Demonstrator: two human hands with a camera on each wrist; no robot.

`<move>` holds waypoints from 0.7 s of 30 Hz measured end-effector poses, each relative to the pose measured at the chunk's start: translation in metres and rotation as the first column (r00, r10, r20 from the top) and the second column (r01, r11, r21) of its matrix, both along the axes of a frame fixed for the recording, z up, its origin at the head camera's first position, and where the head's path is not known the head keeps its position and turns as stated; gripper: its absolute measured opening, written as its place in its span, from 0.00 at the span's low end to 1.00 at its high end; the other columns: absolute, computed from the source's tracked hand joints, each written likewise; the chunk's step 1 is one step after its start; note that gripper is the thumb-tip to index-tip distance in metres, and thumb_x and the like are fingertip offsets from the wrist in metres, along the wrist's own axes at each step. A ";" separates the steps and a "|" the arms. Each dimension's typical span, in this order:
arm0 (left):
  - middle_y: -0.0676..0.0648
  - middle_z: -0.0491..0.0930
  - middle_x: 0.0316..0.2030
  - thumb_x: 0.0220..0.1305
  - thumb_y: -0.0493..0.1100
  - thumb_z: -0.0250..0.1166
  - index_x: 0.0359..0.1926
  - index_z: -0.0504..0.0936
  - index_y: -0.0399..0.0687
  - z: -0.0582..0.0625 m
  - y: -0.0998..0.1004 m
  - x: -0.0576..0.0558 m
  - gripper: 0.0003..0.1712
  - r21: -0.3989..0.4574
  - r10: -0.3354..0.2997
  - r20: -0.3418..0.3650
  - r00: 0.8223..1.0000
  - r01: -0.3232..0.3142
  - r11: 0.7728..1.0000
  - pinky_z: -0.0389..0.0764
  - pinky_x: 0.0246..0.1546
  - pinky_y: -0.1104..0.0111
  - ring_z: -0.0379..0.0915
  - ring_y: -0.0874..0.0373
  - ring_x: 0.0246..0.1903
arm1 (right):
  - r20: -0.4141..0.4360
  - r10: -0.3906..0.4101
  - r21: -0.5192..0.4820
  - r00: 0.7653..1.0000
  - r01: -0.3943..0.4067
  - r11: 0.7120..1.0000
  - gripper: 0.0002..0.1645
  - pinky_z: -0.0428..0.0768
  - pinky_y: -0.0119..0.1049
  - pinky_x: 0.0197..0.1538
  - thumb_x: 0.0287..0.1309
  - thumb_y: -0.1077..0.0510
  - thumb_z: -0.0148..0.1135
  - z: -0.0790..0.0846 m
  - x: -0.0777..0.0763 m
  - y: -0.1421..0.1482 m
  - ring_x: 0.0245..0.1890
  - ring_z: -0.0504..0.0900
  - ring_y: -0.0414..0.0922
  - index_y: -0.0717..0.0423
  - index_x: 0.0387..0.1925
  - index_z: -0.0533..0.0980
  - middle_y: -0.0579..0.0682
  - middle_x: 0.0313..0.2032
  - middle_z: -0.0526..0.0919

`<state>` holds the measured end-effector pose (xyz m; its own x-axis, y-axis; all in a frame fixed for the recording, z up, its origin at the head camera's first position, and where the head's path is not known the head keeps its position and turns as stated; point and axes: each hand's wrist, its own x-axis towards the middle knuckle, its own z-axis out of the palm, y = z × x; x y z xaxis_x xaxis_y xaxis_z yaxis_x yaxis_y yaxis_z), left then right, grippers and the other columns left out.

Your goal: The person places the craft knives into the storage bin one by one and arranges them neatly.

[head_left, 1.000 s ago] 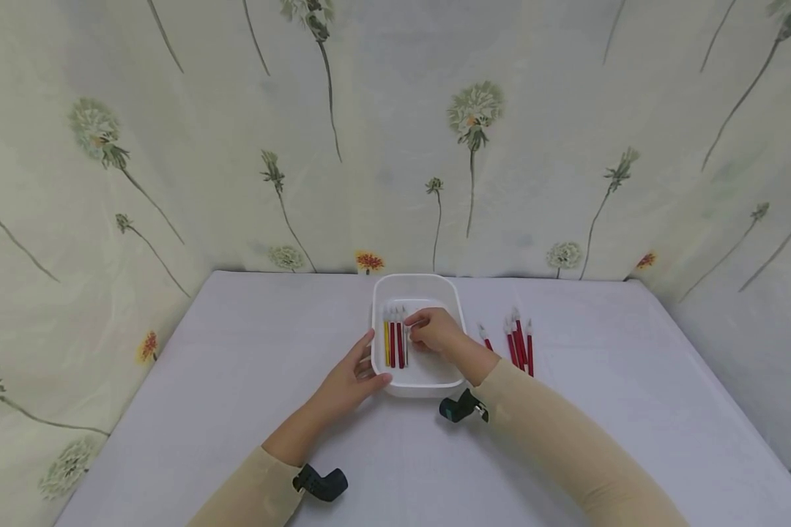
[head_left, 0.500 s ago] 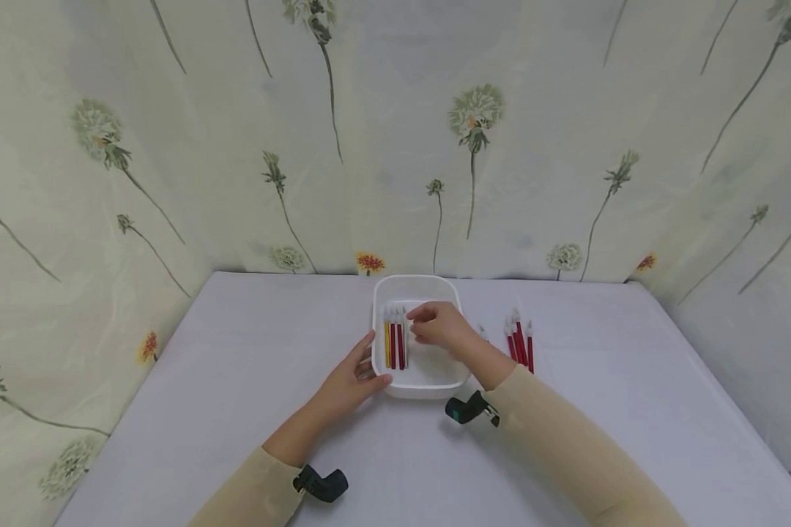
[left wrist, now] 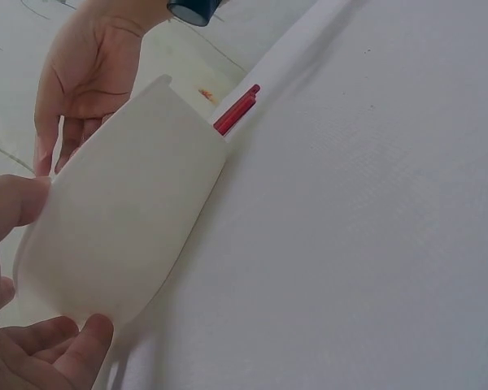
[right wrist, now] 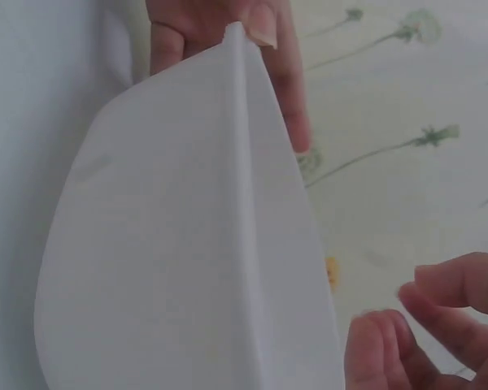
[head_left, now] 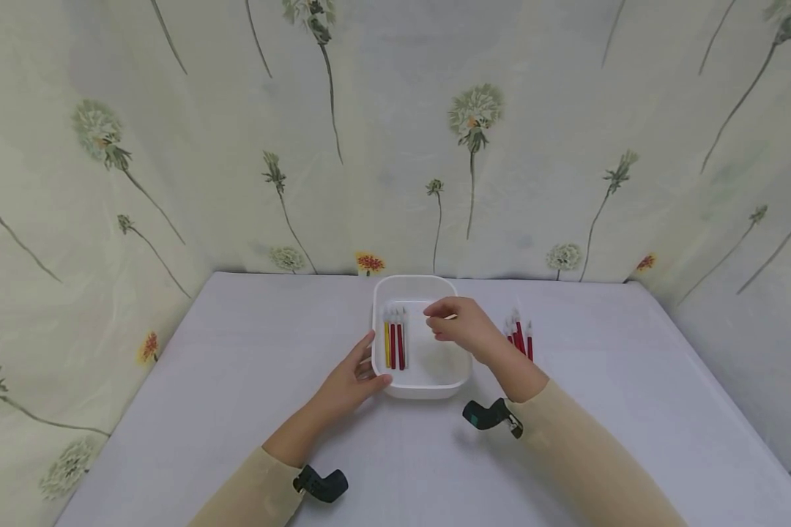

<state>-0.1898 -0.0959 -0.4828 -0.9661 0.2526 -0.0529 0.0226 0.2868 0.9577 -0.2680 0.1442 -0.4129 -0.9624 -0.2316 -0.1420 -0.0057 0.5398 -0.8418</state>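
Observation:
My left hand [head_left: 346,382] holds the white plastic tray [head_left: 431,369] at its left side and near corner, thumb at one end and fingers along the wall. Inside the tray, at the left, slim pen-like sticks with pale clear tips lie in a row: a yellow stick [head_left: 387,345], red sticks [head_left: 400,348] and a silvery one at the row's right. Over the tray's right half hovers my right hand [head_left: 461,322], fingers loosely bent with nothing between them. In the right wrist view, that hand's fingertips [right wrist: 366,349] appear beside the tray wall.
More red sticks [head_left: 519,338] with pale tips lie on the white-covered table [head_left: 270,329] right of the tray, partly hidden behind my right forearm. A flower-printed backdrop [head_left: 382,183] rises behind the table's far edge.
My right hand has drawn away from the silvery stick, up and to the right across the tray. The left hand stays on the tray, which keeps its place.

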 end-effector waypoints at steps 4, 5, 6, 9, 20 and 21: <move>0.38 0.60 0.73 0.64 0.45 0.70 0.80 0.49 0.56 0.000 0.000 0.001 0.52 -0.016 0.002 -0.009 1.000 -0.002 1.000 0.76 0.60 0.53 0.65 0.41 0.68 | -0.009 -0.008 0.011 1.000 0.009 1.000 0.20 0.84 0.44 0.53 0.67 0.54 0.63 0.005 0.008 0.009 0.45 0.84 0.49 0.56 0.58 0.78 0.55 0.50 0.81; 0.39 0.60 0.74 0.64 0.45 0.70 0.80 0.49 0.56 0.000 0.000 0.002 0.52 -0.017 0.004 -0.009 1.000 -0.004 1.000 0.76 0.60 0.53 0.64 0.42 0.69 | -0.013 -0.011 0.010 1.000 0.011 1.000 0.20 0.84 0.44 0.53 0.67 0.54 0.63 0.006 0.009 0.012 0.45 0.84 0.49 0.56 0.58 0.78 0.55 0.51 0.81; 0.39 0.60 0.74 0.64 0.45 0.71 0.80 0.49 0.56 0.000 0.000 0.002 0.52 -0.017 0.004 -0.011 1.000 -0.004 1.000 0.75 0.60 0.53 0.64 0.42 0.69 | -0.019 -0.012 0.007 1.000 0.012 1.000 0.20 0.84 0.44 0.53 0.67 0.53 0.63 0.007 0.011 0.014 0.45 0.84 0.50 0.56 0.58 0.78 0.55 0.51 0.81; 0.39 0.60 0.74 0.64 0.45 0.70 0.80 0.49 0.57 -0.001 0.000 0.003 0.52 -0.003 0.005 -0.011 1.000 -0.005 1.000 0.75 0.60 0.53 0.64 0.42 0.69 | -0.031 -0.017 -0.002 0.999 0.017 1.000 0.20 0.84 0.44 0.53 0.68 0.54 0.63 0.010 0.015 0.022 0.46 0.84 0.51 0.57 0.58 0.78 0.56 0.51 0.81; 0.38 0.61 0.73 0.64 0.47 0.70 0.80 0.49 0.57 -0.005 0.000 0.002 0.51 -0.003 0.007 -0.022 1.000 -0.007 1.000 0.75 0.60 0.52 0.65 0.41 0.68 | -0.092 -0.076 0.057 0.993 0.082 0.995 0.22 0.81 0.54 0.57 0.69 0.49 0.60 0.010 0.029 0.062 0.48 0.85 0.54 0.54 0.59 0.77 0.57 0.55 0.80; 0.38 0.61 0.73 0.64 0.47 0.70 0.80 0.49 0.58 -0.006 0.000 0.001 0.51 -0.004 0.006 -0.023 1.000 -0.006 1.000 0.75 0.60 0.52 0.65 0.41 0.68 | -0.096 -0.079 0.059 0.992 0.085 0.995 0.22 0.80 0.55 0.57 0.70 0.49 0.60 0.009 0.031 0.066 0.49 0.85 0.54 0.54 0.59 0.77 0.58 0.55 0.80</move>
